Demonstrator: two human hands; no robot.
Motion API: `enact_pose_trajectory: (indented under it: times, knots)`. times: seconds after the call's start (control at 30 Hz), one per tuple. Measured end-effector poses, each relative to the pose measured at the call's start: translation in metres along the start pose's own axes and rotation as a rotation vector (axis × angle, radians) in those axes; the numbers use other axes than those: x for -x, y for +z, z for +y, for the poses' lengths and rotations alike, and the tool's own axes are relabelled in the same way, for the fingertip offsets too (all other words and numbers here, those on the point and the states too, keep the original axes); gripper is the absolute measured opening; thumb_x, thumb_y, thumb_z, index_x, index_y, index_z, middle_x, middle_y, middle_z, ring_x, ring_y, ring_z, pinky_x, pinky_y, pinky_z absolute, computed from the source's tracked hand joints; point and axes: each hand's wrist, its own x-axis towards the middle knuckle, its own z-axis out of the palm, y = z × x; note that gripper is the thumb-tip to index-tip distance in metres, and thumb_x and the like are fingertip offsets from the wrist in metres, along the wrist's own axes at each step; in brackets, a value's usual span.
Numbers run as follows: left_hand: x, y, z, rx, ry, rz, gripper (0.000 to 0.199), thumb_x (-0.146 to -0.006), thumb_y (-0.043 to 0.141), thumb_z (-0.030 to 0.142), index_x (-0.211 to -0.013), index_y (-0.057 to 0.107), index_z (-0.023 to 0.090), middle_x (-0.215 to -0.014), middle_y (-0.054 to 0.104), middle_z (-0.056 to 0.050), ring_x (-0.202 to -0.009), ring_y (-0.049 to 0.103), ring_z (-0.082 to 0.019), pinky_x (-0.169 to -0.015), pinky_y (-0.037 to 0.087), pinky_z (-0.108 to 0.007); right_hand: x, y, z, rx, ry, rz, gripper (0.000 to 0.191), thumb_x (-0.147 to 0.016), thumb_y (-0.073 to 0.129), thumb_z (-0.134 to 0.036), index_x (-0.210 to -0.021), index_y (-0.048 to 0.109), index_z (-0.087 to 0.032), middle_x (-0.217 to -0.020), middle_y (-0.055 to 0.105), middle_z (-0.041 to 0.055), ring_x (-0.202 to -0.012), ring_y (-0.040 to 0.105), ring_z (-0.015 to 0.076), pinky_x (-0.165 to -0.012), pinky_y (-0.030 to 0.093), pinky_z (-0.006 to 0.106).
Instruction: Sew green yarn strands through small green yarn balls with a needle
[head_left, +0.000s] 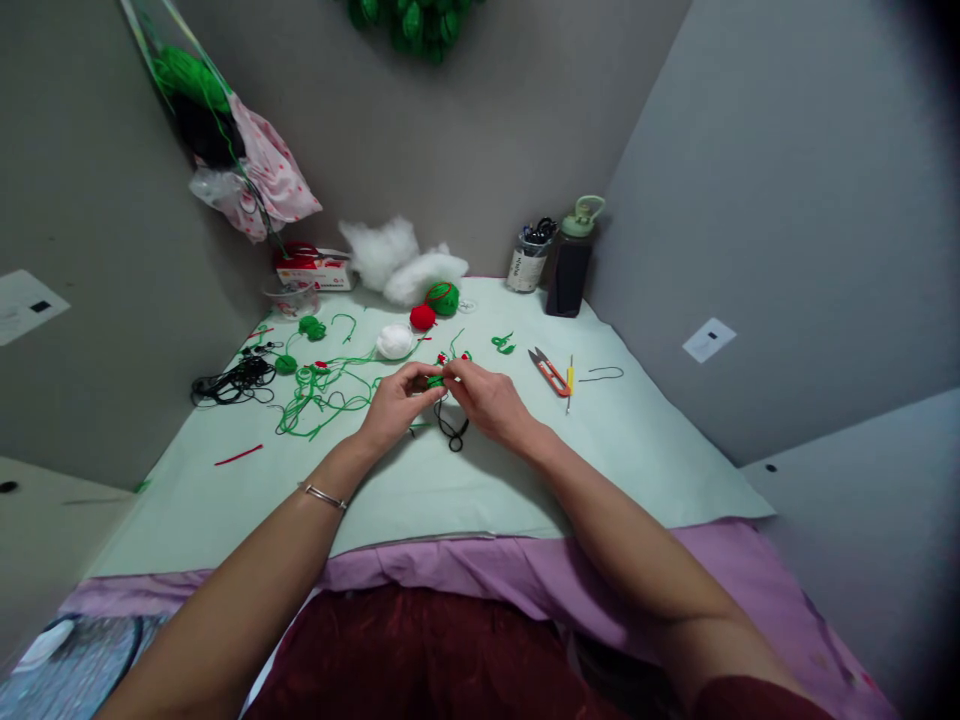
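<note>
Both of my hands meet over the middle of the table. My left hand (399,405) is closed, pinching a small green crocheted piece (436,381) with bits of red and white at its far side. Close against it, my right hand (486,398) is also closed, its thumb and fingertips pressed together at the piece's right edge. Whether a needle or hook sits in those fingertips is hidden. A dark yarn strand (453,436) hangs below the piece and curls on the table. Beyond my hands lie a white yarn ball (394,342) and a red yarn ball (423,317).
Tangled green yarn (319,400) and black yarn (244,376) spread across the left. To the right lie orange-handled thread snips (549,372) and a yellow-handled crochet hook (570,380). White stuffing (401,262), a pen jar (526,265) and a bottle (571,265) stand along the back wall.
</note>
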Motion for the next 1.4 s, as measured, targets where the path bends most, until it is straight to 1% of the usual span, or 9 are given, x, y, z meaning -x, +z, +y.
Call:
enact_pose_trajectory:
  times: [0.2, 0.4, 0.5, 0.67, 0.77, 0.87, 1.03, 1.2, 1.4]
  knots:
    - [0.0, -0.002, 0.002, -0.129, 0.068, 0.02, 0.026, -0.076, 0.077, 0.032, -0.098, 0.073, 0.019, -0.096, 0.069, -0.004, -0.085, 0.062, -0.018, -0.084, 0.048, -0.031, -0.003, -0.01, -0.004, -0.299, -0.013, 0.179, 0.02, -0.101, 0.051, -0.034, -0.093, 0.064, -0.021, -0.104, 0.068, 0.0096, -0.088, 0.063, 0.0174, -0.071, 0.045, 0.028]
    - [-0.008, -0.02, -0.002, -0.262, 0.134, 0.174, 0.021, -0.074, 0.074, 0.025, -0.094, 0.072, 0.02, -0.098, 0.065, -0.004, -0.085, 0.058, -0.017, -0.085, 0.046, -0.031, -0.012, -0.044, 0.038, -1.044, 0.35, 0.235, 0.044, -0.086, 0.065, -0.065, -0.09, 0.047, -0.025, -0.084, 0.068, 0.001, -0.061, 0.061, 0.0118, -0.05, 0.042, 0.023]
    - [-0.014, -0.033, -0.005, -0.34, 0.17, 0.287, 0.019, -0.074, 0.072, 0.021, -0.093, 0.07, 0.021, -0.097, 0.061, -0.003, -0.084, 0.056, -0.016, -0.085, 0.045, -0.031, -0.005, -0.072, 0.087, -0.979, 0.421, 0.519, 0.044, -0.085, 0.065, -0.062, -0.077, 0.041, -0.026, -0.066, 0.053, -0.0021, -0.061, 0.054, 0.0099, -0.056, 0.041, 0.025]
    - [-0.021, -0.054, -0.001, -0.359, 0.194, 0.566, 0.021, -0.075, 0.071, 0.021, -0.095, 0.067, 0.02, -0.098, 0.06, -0.003, -0.086, 0.055, -0.016, -0.085, 0.046, -0.029, 0.027, -0.116, 0.155, -0.752, 0.46, 0.703, 0.064, -0.075, 0.06, -0.077, -0.065, 0.022, -0.027, -0.052, 0.023, -0.0032, -0.055, 0.036, 0.019, -0.056, 0.025, 0.039]
    - [-0.02, -0.056, 0.006, -0.292, 0.173, 0.656, 0.02, -0.079, 0.071, 0.024, -0.098, 0.065, 0.02, -0.097, 0.062, -0.002, -0.089, 0.057, -0.016, -0.086, 0.046, -0.027, 0.033, -0.123, 0.168, -0.758, 0.478, 0.718, 0.063, -0.075, 0.061, -0.077, -0.063, 0.022, -0.029, -0.051, 0.021, -0.003, -0.055, 0.031, 0.0198, -0.057, 0.022, 0.04]
    - [-0.015, -0.046, 0.009, -0.221, 0.17, 0.58, 0.021, -0.083, 0.07, 0.028, -0.102, 0.064, 0.021, -0.101, 0.065, -0.003, -0.092, 0.058, -0.016, -0.089, 0.046, -0.028, 0.018, -0.107, 0.155, -0.816, 0.489, 0.71, 0.05, -0.085, 0.06, -0.065, -0.064, 0.034, -0.028, -0.053, 0.03, -0.0033, -0.053, 0.032, 0.0141, -0.056, 0.026, 0.038]
    - [-0.006, -0.019, 0.0, -0.183, 0.317, 0.336, 0.025, -0.085, 0.072, 0.031, -0.107, 0.066, 0.02, -0.107, 0.066, -0.005, -0.097, 0.063, -0.018, -0.093, 0.049, -0.031, -0.012, -0.048, 0.079, -1.085, 0.47, 0.44, 0.039, -0.079, 0.072, -0.057, -0.087, 0.064, -0.019, -0.084, 0.07, 0.0058, -0.054, 0.046, 0.0072, -0.05, 0.033, 0.025]
    - [0.001, -0.007, -0.004, -0.27, 0.409, 0.202, 0.023, -0.088, 0.07, 0.028, -0.109, 0.067, 0.021, -0.107, 0.066, -0.006, -0.099, 0.065, -0.018, -0.093, 0.052, -0.033, -0.013, -0.005, 0.01, -1.122, 0.402, -0.041, 0.042, -0.083, 0.071, -0.056, -0.095, 0.071, -0.016, -0.109, 0.073, 0.0105, -0.068, 0.066, 0.0121, -0.058, 0.046, 0.024]
    - [-0.004, -0.013, -0.005, -0.318, 0.429, 0.269, 0.022, -0.087, 0.07, 0.026, -0.109, 0.068, 0.021, -0.107, 0.066, -0.006, -0.099, 0.064, -0.019, -0.093, 0.051, -0.034, -0.006, -0.009, 0.003, -1.017, 0.273, -0.33, 0.039, -0.093, 0.06, -0.053, -0.096, 0.071, -0.015, -0.068, 0.059, -0.0007, -0.062, 0.052, 0.0103, -0.062, 0.04, 0.024]
